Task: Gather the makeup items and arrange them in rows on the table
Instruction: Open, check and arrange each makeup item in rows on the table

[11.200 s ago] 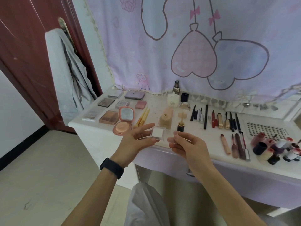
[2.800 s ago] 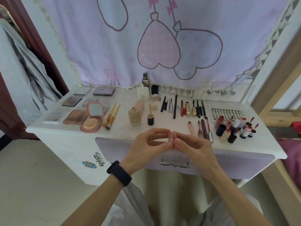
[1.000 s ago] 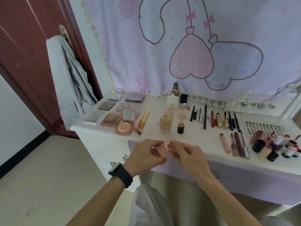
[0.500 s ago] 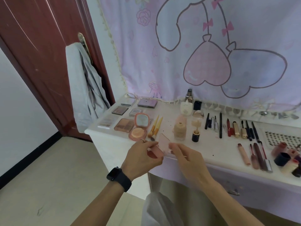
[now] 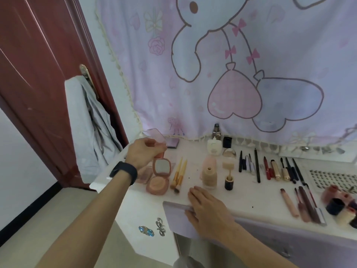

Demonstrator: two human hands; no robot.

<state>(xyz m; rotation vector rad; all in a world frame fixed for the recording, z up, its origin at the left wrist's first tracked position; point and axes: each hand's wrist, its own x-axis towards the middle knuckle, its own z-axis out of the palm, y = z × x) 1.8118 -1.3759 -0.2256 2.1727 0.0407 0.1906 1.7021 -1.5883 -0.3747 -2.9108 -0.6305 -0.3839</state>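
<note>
Placement of the small pink case at the left end of the table.
The left hand pinches the case by its base, clear lid tipped open toward the far edge, above the gap between the round mirrored compact and the purple palette. Its spot probably lies almost straight below the grip, so this hand is nearer. The right hand lies flat, fingers straight, on the front edge, well apart.
</note>
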